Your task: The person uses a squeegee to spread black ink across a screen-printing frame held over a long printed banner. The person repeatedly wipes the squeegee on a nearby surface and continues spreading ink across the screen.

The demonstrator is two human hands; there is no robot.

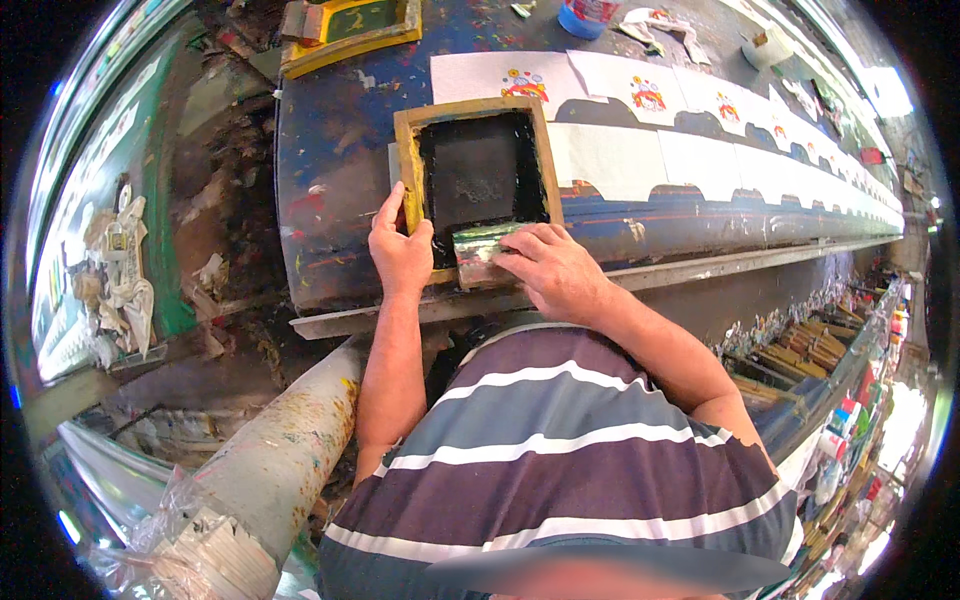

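A wooden printing screen [552, 165] lies on the dark, paint-stained table in front of me, its mesh black with ink and a faint pattern in the middle. My left hand [402, 250] grips the screen's left rail, thumb on the inner side and fingers along the outside. In my right hand [560, 270] is a squeegee [480, 262] with a paint-smeared blade holder, resting at the near end of the screen. Its lower edge is hidden. White sheets with a red and yellow print [648, 92] run away to the right, beside plain white sheets [610, 160].
A yellow-framed screen [352, 56] lies at the far left. A blue-based container [586, 20], a crumpled rag [665, 30] and a white cup [768, 48] stand farther back. A metal rail [650, 273] edges the table. Near my left arm is a thick pipe [270, 450].
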